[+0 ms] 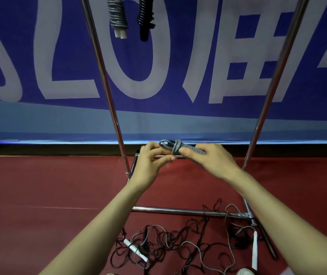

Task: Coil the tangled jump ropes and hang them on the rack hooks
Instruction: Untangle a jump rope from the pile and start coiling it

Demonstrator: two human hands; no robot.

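I hold a coiled grey jump rope [175, 146] out in front of me between the rack's poles. My right hand [211, 158] grips its wrapped body. My left hand [151, 158] pinches the looped end at the left. Two finished coils hang at the top of the rack: a grey one with white handles [117, 17] and a black one [144, 16]. On the floor near my feet lies a tangle of black and grey ropes [178, 241] with white handles [136, 250] among them.
The metal rack has two slanted poles [107, 84] and a low crossbar [178, 210] near the floor. A blue banner with large white letters [158, 56] covers the wall behind. The floor [49, 185] is red. A white shoe tip [245, 271] shows at the bottom edge.
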